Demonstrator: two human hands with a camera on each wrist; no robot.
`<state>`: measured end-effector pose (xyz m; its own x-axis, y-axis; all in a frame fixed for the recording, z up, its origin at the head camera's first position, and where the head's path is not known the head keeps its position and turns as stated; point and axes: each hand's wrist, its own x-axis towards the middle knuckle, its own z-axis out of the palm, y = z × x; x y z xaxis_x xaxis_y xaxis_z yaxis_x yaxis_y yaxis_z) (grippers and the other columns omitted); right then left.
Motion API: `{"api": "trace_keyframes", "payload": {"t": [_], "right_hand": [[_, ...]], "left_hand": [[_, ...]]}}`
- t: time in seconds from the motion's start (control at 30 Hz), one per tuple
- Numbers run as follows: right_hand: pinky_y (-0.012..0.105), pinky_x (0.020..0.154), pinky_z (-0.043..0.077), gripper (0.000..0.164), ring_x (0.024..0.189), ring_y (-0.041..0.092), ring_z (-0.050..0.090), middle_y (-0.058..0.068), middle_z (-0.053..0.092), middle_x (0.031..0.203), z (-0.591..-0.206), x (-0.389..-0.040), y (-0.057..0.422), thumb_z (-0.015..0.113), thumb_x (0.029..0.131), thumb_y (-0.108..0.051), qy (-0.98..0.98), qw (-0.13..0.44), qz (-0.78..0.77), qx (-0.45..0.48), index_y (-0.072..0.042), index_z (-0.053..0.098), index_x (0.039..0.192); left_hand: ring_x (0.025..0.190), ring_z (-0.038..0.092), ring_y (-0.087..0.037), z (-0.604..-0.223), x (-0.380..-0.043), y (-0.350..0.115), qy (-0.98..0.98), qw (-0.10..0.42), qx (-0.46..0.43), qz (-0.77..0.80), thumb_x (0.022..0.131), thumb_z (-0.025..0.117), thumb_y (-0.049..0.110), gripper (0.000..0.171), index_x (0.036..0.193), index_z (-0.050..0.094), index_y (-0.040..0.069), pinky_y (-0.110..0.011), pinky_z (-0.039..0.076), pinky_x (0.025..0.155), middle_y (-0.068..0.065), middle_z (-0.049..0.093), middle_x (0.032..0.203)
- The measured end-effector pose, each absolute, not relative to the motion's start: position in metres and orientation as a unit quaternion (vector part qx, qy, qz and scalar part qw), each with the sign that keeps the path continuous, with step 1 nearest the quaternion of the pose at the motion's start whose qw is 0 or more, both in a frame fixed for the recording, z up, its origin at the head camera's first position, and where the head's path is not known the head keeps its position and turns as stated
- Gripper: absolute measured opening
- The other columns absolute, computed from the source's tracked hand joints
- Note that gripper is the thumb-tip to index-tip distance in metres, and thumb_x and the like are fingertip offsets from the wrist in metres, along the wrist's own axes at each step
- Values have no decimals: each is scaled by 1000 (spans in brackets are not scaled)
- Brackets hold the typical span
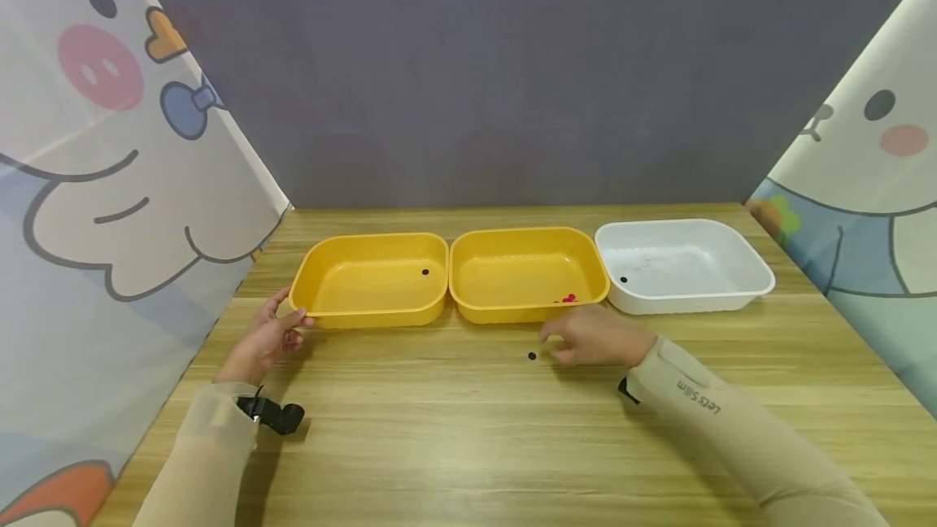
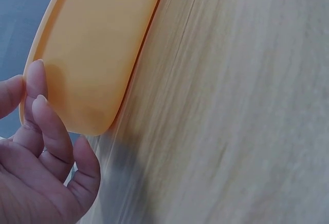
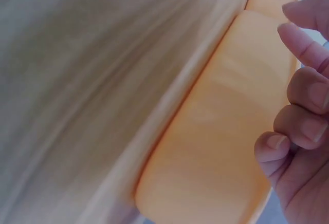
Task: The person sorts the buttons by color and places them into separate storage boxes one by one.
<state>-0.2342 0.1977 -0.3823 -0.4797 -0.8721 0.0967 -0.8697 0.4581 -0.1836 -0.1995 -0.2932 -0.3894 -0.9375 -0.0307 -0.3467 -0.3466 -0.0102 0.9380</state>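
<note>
My left hand (image 1: 267, 336) pinches the front left corner of the left yellow basin (image 1: 369, 319), thumb and index finger at its rim (image 2: 32, 54). My right hand (image 1: 596, 336) hovers beside the front wall of the middle yellow basin (image 1: 512, 315), blurred in the head view. In the right wrist view, its thumb and index finger (image 3: 303, 44) stand slightly apart with nothing between them; the other fingers curl. On the table, just left of that hand, lies a small black disc (image 1: 532, 356). Several small pinkish-red pieces (image 1: 569, 298) sit inside the middle basin.
A white basin (image 1: 691, 299) stands right of the yellow ones, all in a row on the wooden table (image 1: 439, 429). One small black piece (image 1: 624, 280) lies in the white basin, another black piece (image 1: 425, 272) in the left basin. A grey panel (image 1: 468, 80) rises behind.
</note>
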Motion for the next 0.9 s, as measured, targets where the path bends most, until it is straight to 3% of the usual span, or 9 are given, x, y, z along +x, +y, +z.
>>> {"api": "trace_keyframes", "payload": {"t": [0.37, 0.57, 0.73, 0.9], "right_hand": [[23, 59, 46, 21, 60, 2, 44, -8, 61, 73, -384, -233, 195, 68, 80, -14, 863, 57, -108, -491, -12, 70, 101], [26, 68, 48, 23, 71, 6, 51, -8, 65, 88, -386, -238, 191, 67, 83, -13, 864, 125, -120, -472, -13, 68, 105], [28, 74, 49, 24, 77, 7, 53, -3, 66, 97, -389, -245, 185, 70, 84, -11, 850, 195, -134, -471, -7, 67, 108], [28, 79, 49, 22, 83, 5, 55, -3, 67, 100, -392, -249, 179, 68, 86, -8, 841, 211, -133, -479, -7, 68, 107]], "left_hand": [[50, 52, -5, -391, -201, -294, 696, 112, -130, 697, 103, 44, 13, 72, 154, -6, 14, -21, 47, 55, 9, 66, 70], [51, 52, -5, -391, -199, -296, 695, 111, -128, 699, 102, 44, 12, 73, 154, -7, 13, -21, 47, 56, 9, 65, 70], [52, 52, -5, -390, -198, -297, 689, 112, -127, 704, 102, 44, 12, 72, 154, -5, 14, -20, 47, 57, 9, 66, 72], [52, 52, -6, -392, -198, -297, 689, 110, -124, 706, 102, 45, 13, 73, 154, -6, 14, -21, 47, 56, 9, 65, 72]]}}
